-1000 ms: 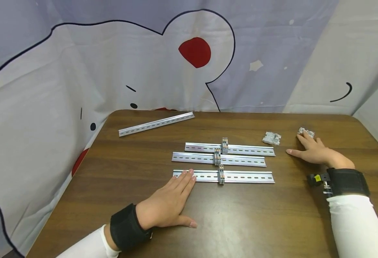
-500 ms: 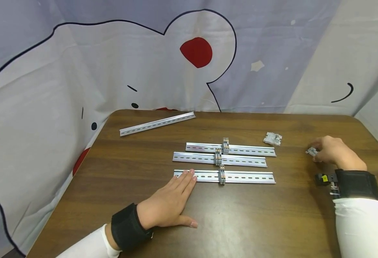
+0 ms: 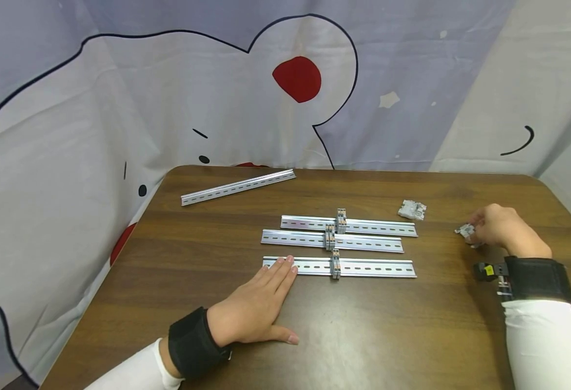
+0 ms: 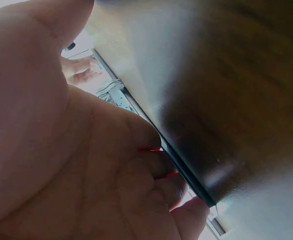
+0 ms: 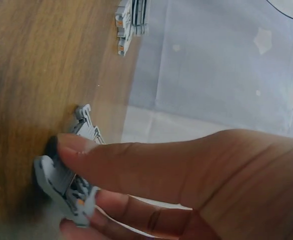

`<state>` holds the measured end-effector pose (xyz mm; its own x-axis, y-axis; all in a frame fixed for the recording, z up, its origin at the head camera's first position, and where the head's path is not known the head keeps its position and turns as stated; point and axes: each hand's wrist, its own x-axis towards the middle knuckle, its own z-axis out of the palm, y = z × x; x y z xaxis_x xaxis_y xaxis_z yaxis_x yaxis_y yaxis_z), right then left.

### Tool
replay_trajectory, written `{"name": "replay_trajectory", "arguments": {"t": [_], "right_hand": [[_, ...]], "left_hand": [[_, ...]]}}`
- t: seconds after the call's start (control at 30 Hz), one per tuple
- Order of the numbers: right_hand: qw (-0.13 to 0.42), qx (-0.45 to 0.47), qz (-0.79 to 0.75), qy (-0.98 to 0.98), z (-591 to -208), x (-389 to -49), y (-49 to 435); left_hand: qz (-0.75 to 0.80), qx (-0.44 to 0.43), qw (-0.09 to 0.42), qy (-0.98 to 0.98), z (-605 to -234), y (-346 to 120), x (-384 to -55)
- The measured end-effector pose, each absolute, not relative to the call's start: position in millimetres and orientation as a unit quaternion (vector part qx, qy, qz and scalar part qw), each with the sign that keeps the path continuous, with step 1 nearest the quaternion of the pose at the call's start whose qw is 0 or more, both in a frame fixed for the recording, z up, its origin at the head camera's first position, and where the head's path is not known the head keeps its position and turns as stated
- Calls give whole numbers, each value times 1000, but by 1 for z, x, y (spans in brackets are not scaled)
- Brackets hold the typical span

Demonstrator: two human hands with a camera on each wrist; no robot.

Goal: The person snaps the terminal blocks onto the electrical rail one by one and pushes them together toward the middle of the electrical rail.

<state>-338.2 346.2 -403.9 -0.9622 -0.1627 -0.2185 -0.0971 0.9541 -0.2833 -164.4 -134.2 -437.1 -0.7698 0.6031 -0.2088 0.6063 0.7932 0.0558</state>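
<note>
My left hand (image 3: pixel 252 310) lies with straight fingers over the left end of the nearest slotted DIN rail (image 3: pixel 375 268). In the left wrist view its fingertips rest along the rail's edge. A small grey terminal block (image 3: pixel 336 264) is mounted upright near that rail's middle. At the right of the table, my right hand (image 3: pixel 507 232) pinches a grey terminal block (image 5: pixel 61 175) between thumb and fingers, low over the wood. Part of this block is hidden behind the thumb. Another loose grey terminal block (image 3: pixel 411 209) lies to its left, farther back.
Two more DIN rails, a middle rail (image 3: pixel 290 237) and a farther rail (image 3: pixel 307 222), lie behind the nearest one, each carrying a terminal block. A bare rail (image 3: pixel 237 187) lies slanted at the back left. A printed cloth (image 3: pixel 168 97) hangs behind the table (image 3: pixel 363 336).
The right hand has gone from touching the terminal block at the back right to pinching it, drawing it nearer and turning it. The left hand has stayed on the rail.
</note>
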Motion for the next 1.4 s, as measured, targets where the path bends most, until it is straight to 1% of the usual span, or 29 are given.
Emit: {"name": "replay_trajectory", "arguments": {"t": [0.17,0.3,1.0,1.27,1.4], "right_hand": [[108,-63,-143,982,-400,-336,345],[112,-66,-148,980,-396,-334,340],[173,-78,-177,966,-377,-318,310],[182,-115,-181,960,-368,-307,285],[198,-142,-201,949,-369,-300,267]], "left_hand": [[-8,321,109,941,-437,-134,-164],[-9,322,109,940,-436,-134,-164],[-6,325,104,940,-437,-135,-164],[-7,326,104,940,-437,-135,-164],[-7,325,104,940,-437,-135,-165]]}}
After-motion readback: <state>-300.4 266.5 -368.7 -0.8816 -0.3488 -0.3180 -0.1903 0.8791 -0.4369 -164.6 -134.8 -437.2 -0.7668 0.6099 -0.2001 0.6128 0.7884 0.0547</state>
